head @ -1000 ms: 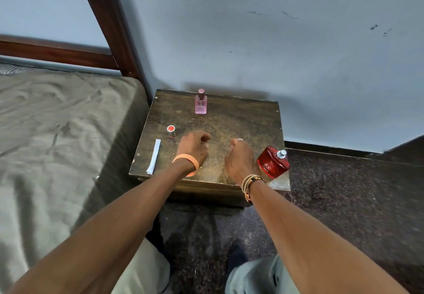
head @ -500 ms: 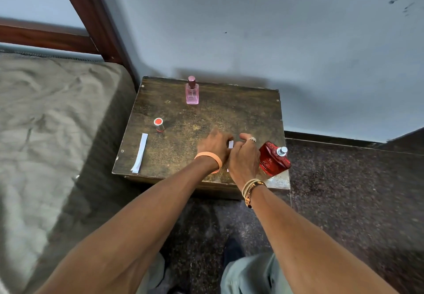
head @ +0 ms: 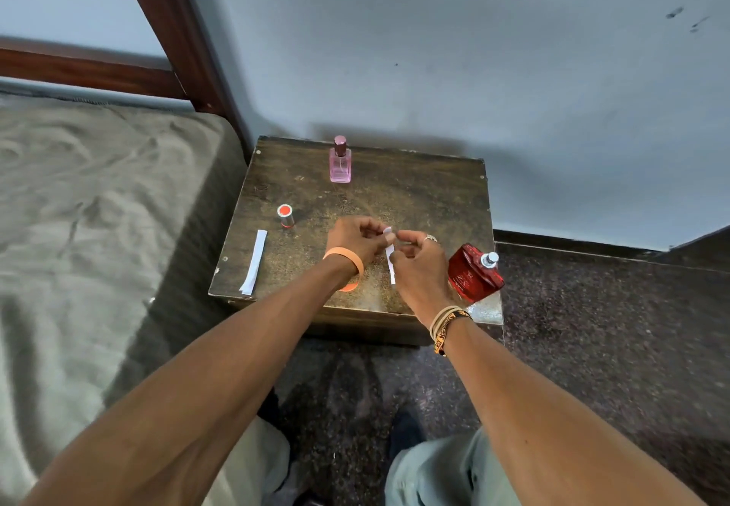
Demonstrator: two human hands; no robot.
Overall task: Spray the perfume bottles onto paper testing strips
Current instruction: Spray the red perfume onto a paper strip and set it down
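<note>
Over a worn wooden table [head: 414, 197], a person's left hand [head: 355, 239] and right hand [head: 420, 268] meet at one paper strip [head: 391, 264]. Both pinch its upper end, held above the tabletop. No bottle is in hand, so we judge this strip unsprayed. We count two strips, the second strip [head: 254, 256] lying flat near the table's left edge. There are two bottles: a pink bottle [head: 340, 164] upright at the back and a red bottle [head: 474, 274], nozzle bare, at the front right. One orange-topped cylinder [head: 285, 215] could be a cap or a vial; we cannot tell.
</note>
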